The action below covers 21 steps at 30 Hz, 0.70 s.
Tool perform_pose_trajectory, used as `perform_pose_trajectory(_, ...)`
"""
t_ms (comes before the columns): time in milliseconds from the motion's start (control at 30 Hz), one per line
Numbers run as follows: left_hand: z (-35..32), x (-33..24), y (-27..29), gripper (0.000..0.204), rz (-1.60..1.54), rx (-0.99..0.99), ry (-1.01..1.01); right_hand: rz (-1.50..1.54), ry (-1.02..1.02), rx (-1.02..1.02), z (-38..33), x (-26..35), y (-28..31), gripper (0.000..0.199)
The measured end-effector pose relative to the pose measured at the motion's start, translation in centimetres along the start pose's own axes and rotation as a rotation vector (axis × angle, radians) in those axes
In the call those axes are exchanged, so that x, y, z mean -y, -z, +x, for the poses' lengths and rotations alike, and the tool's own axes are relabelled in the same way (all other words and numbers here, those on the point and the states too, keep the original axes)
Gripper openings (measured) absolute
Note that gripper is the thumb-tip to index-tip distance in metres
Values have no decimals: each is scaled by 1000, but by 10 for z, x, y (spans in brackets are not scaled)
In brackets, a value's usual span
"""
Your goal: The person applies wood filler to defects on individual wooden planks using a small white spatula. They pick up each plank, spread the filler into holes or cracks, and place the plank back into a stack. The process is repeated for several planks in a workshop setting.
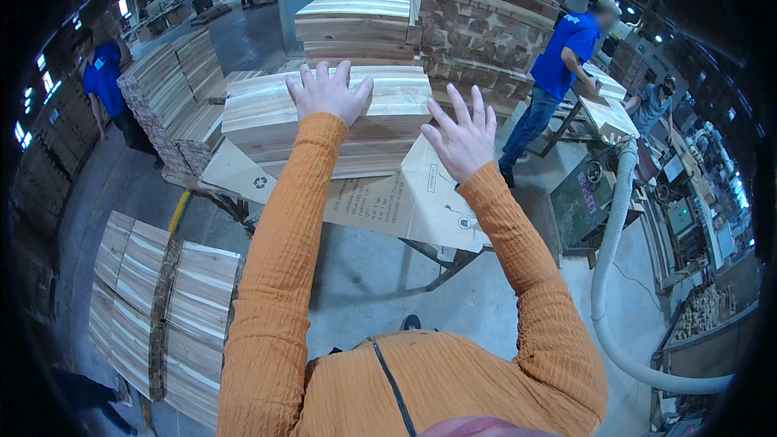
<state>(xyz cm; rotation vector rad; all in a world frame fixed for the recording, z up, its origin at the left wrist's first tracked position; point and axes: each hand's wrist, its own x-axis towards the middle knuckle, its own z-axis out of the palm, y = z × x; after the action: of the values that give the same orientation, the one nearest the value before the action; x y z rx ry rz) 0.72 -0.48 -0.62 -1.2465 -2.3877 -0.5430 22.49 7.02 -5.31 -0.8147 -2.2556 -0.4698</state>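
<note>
Head view: left hand [328,95] over top of board stack [388,101], fingers spread, nothing grasped; contact with wood can't be told. Right hand [465,142] just off stack's right end, fingers splayed, holding nothing. Stack sits ahead of wearer, on cardboard [368,206] that hangs over the near side. Second stack [356,28] behind it. Strapped boards [198,283] low at left. Worker in blue shirt [558,57] at bench [611,117], right. Pale hose [609,259] curves down at right.
</note>
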Motion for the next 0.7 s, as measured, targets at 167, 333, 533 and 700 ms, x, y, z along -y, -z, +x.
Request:
perform_pose_trajectory(167, 2, -4, 2, 62, -18, 22, 2, 3, 7, -24, 8, -5, -4, 50)
perform_pose_trajectory(333, 0, -3, 1, 60, -16, -9, -6, -10, 12, 28, 14, 9, -1, 59)
perform_pose_trajectory(533, 4, 2, -6, 59, -3, -58, -8, 89, 122, 25, 28, 64, -20, 69)
perform_pose_trajectory(700, 5, 0, -6, 58, 7, -50, -3, 56, 15, 11, 23, 36, -16, 68)
